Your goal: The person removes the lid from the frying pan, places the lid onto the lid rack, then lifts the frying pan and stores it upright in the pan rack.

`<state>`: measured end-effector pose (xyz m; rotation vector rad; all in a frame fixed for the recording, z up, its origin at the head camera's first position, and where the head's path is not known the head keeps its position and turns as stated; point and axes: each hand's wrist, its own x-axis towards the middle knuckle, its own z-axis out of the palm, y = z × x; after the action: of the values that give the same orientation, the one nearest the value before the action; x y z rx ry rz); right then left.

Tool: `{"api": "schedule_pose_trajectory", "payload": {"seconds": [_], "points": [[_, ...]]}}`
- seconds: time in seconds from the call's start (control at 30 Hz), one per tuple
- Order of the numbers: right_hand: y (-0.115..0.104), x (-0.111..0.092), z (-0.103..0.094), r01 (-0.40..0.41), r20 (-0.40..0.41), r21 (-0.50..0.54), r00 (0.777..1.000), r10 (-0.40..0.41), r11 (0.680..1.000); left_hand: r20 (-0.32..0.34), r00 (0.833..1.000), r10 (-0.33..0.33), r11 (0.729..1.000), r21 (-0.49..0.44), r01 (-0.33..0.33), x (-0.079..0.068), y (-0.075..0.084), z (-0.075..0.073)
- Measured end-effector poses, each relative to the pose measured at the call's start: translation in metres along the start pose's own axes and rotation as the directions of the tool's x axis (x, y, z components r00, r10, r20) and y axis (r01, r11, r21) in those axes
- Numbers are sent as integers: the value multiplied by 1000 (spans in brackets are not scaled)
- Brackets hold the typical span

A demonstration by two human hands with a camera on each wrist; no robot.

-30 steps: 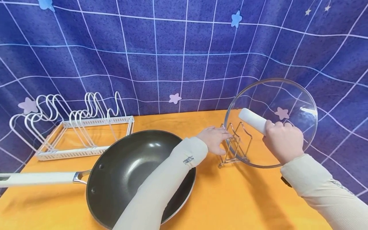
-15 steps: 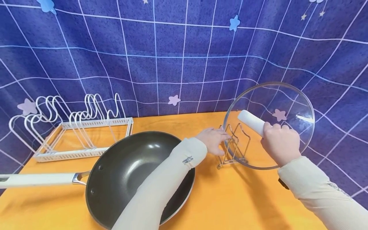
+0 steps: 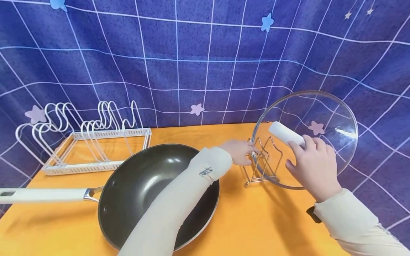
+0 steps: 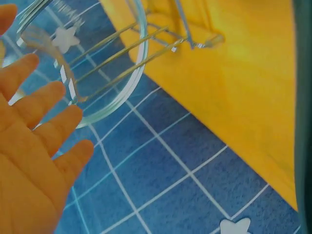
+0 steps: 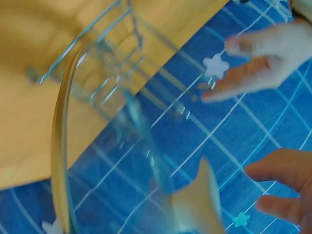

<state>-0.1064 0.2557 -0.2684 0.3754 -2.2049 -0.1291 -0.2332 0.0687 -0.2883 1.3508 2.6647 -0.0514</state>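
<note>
A glass lid [image 3: 344, 149] with a metal rim stands upright in a small wire rack [image 3: 262, 179] at the right of the table. Its white handle [image 3: 286, 133] points toward the left. My right hand [image 3: 315, 167] is beside the handle, fingers spread and thumb away from it; the right wrist view shows a gap between the fingers [image 5: 278, 168] and the handle [image 5: 195, 207]. Next to the rack's left side is my left hand [image 3: 237, 152], fingers extended near the lid's edge. The left wrist view shows that palm [image 4: 29, 180] with nothing in it.
A dark wok [image 3: 137, 192] lies at the front left, its pale handle [image 3: 45, 195] reaching left; my left forearm crosses over it. Behind it stands a white rack [image 3: 96, 166] with curved dividers. A blue gridded curtain [image 3: 192, 46] hangs behind the orange tabletop [image 3: 243, 220].
My right hand has let go of the lid's handle and opened its fingers. The lid stays upright in the wire rack. My left hand has stayed by the rack.
</note>
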Motion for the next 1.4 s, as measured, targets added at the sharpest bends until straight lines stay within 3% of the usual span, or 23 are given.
{"api": "schedule_pose_trajectory", "payload": {"seconds": [0.17, 0.3, 0.43, 0.57, 0.6, 0.67, 0.73, 0.8, 0.83, 0.87, 1.0, 1.1, 1.2, 1.4], "points": [[-20, -7, 10, 23, -119, 128, 993, -7, 992, 4, 1000, 6, 1000, 5, -6, -22, -8, -15], [-44, -16, 20, 8, -154, 268, 988, 34, 963, 26, 1000, -4, 999, 50, 3, -46, -13, -22], [-71, -25, 27, -27, -104, 409, 992, 76, 912, 39, 999, 0, 997, 73, -3, -71, -12, -28], [-98, -33, 32, -116, 36, 542, 993, 115, 833, 22, 1000, 8, 996, 86, -10, -98, -11, -32], [-104, -36, 33, -161, 88, 573, 987, 135, 804, 15, 1000, 7, 997, 82, -8, -105, -12, -32], [-117, -39, 34, -295, 234, 640, 954, 186, 709, 1, 1000, 4, 997, 73, -4, -120, -15, -31], [-129, -40, 36, -444, 381, 676, 894, 238, 588, -21, 1000, 5, 999, 52, -4, -136, -20, -30], [-140, -40, 38, -574, 509, 677, 817, 271, 461, -55, 998, 9, 999, 31, -7, -154, -28, -26], [-144, -40, 39, -617, 554, 668, 785, 276, 416, -78, 997, 14, 1000, 24, -13, -164, -33, -23], [-148, -39, 41, -651, 590, 654, 757, 280, 384, -107, 994, 17, 1000, 17, -16, -174, -39, -21], [-160, -36, 46, -733, 680, 616, 679, 276, 288, -209, 978, 8, 1000, 2, -8, -214, -64, -9], [-168, -35, 50, -786, 742, 582, 619, 258, 208, -235, 971, -49, 998, -47, 39, -238, -79, 0], [-175, -37, 55, -806, 770, 576, 591, 242, 135, -249, 963, -105, 992, -87, 86, -258, -90, 12], [-184, -46, 63, -794, 780, 607, 586, 217, -39, -313, 931, -188, 980, -119, 158, -299, -106, 39]]}}
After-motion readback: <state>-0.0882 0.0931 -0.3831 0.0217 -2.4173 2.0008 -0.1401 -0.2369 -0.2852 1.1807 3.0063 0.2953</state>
